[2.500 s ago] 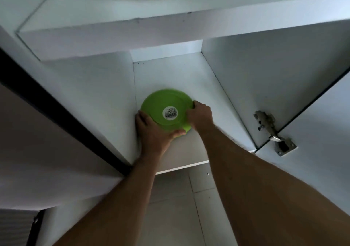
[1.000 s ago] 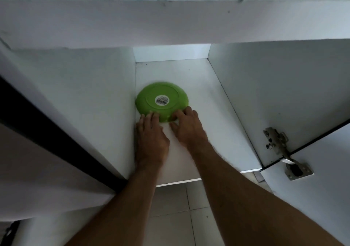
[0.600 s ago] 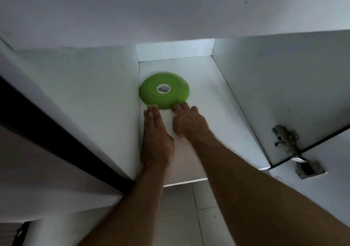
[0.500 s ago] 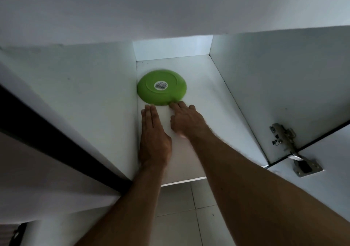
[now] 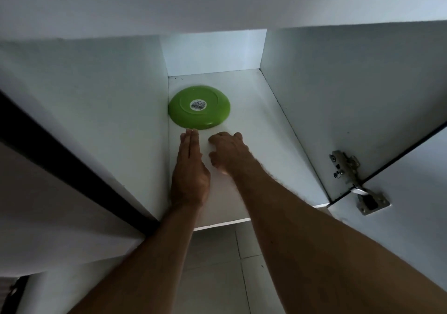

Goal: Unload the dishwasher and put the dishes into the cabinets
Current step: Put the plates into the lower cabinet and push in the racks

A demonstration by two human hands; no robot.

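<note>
A green plate (image 5: 198,107) lies upside down on the white cabinet shelf (image 5: 254,130), against the left wall, with a barcode sticker on its base. My left hand (image 5: 190,168) lies flat with straight fingers, the fingertips right at the plate's near rim. My right hand (image 5: 228,150) sits beside it on the shelf, a short way from the plate, its fingers loosely curled and holding nothing.
The cabinet door (image 5: 411,192) stands open at the right with a metal hinge (image 5: 350,180) at the shelf's front corner. A white shelf board (image 5: 217,4) overhangs above. Tiled floor (image 5: 217,265) shows below the shelf edge.
Both hands let go of the plate and pushed it deeper along the left wall. The right hand has since drawn back from the rim; the left fingertips stay at it.
</note>
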